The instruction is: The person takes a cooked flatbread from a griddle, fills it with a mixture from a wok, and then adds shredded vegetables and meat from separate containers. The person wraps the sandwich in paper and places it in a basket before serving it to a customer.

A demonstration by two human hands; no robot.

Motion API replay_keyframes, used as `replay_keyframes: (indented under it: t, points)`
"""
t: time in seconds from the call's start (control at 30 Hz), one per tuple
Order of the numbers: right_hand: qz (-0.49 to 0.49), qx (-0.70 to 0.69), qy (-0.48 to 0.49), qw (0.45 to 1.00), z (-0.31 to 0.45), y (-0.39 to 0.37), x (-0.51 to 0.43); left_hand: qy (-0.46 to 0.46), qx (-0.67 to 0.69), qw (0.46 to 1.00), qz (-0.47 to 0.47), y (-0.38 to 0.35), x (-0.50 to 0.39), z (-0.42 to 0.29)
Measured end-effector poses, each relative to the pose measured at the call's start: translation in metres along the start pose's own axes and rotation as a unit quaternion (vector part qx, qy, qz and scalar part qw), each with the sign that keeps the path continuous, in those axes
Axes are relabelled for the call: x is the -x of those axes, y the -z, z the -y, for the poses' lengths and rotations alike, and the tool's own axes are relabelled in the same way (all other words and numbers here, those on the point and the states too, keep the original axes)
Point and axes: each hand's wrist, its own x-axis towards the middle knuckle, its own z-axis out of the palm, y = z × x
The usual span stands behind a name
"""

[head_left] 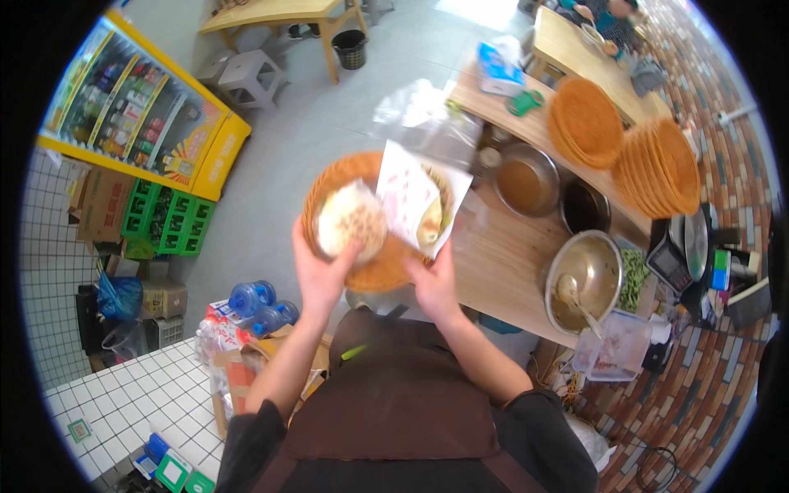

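A round orange-brown woven basket (379,274) is held up in front of my apron. My left hand (320,271) grips its left side, with the thumb lying over a round, browned flatbread (354,222) inside. On the right, my right hand (436,283) holds the basket's near right rim, its fingers hidden beneath, close to the lower corner of a white printed paper sleeve (400,197). A filled flatbread (433,222) with greenish filling shows within this sleeve, which overlaps the basket's right side. Some blur softens the hands and food.
Right of me, a wooden counter (499,271) bears a steel bowl with a ladle (582,280), pots of liquid and stacked woven baskets (656,166). A clear plastic bag (425,117) hangs over its left end. A yellow drinks fridge (225,151) stands left; a person (607,28) sits beyond.
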Motion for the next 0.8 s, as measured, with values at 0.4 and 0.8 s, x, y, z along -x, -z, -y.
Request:
replay_keyframes:
  t: [0.4,0.8]
  points:
    - [-0.039,-0.038,-0.206,0.977,-0.108,-0.151,-0.103,0.131,0.107,0.985,0.042,0.173,-0.123,0.101]
    - [-0.141,-0.034,-0.050,0.988,-0.144,-0.176,-0.423,0.413,-0.104,0.895,0.130,0.223,-0.341,0.309]
